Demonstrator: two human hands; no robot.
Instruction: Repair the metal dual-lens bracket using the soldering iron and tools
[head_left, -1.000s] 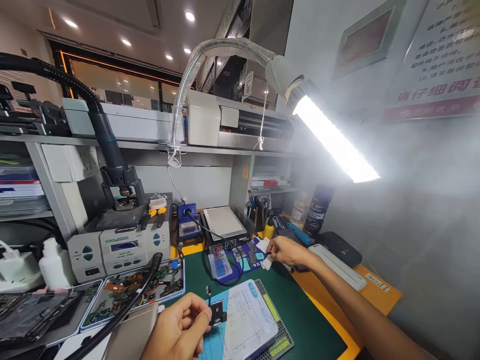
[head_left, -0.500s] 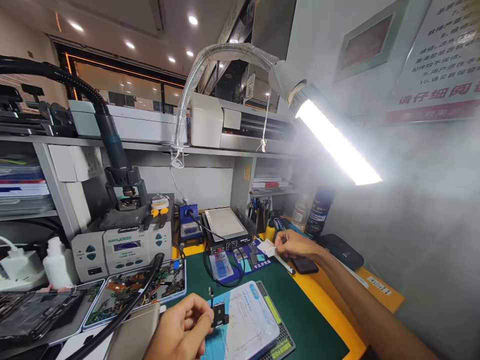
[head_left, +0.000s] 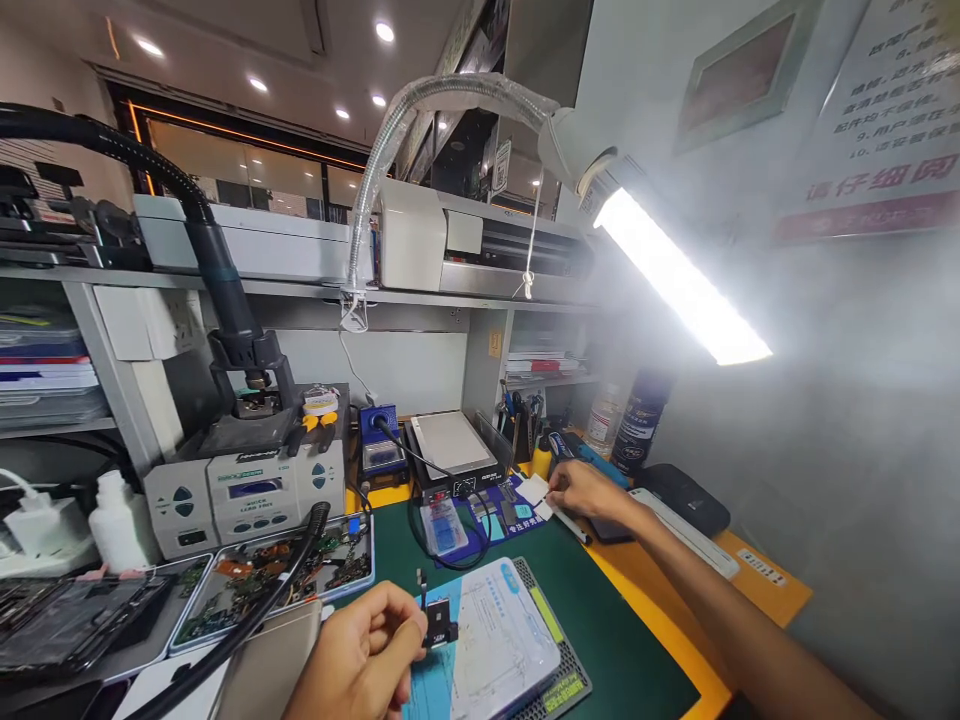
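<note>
My left hand point(head_left: 367, 645) is closed, with thumb and index finger pinching the edge of a small black phone part point(head_left: 439, 622) that has a thin flex cable standing up from it. The part hangs just over a white-and-blue plastic box point(head_left: 499, 640), whose left side my hand partly covers. At the back right, my right hand point(head_left: 589, 490) pinches at the edge of a small white sheet point(head_left: 533, 488); its fingertips partly hide the contact. Beside those fingers lies a white pen-like stick point(head_left: 571, 527), and a dark phone point(head_left: 613, 530) is partly under the wrist.
A tray of circuit boards point(head_left: 277, 575) and a grey rework station point(head_left: 247, 500) stand left. A soldering iron holder point(head_left: 380, 440) and a flat heating plate point(head_left: 454, 445) are behind the green mat point(head_left: 622, 640). A bright lamp point(head_left: 675, 270) hangs overhead.
My right hand has lowered slightly toward the mat, and the white sheet now lies flatter beside its fingertips. My left hand and the black part stay nearly still.
</note>
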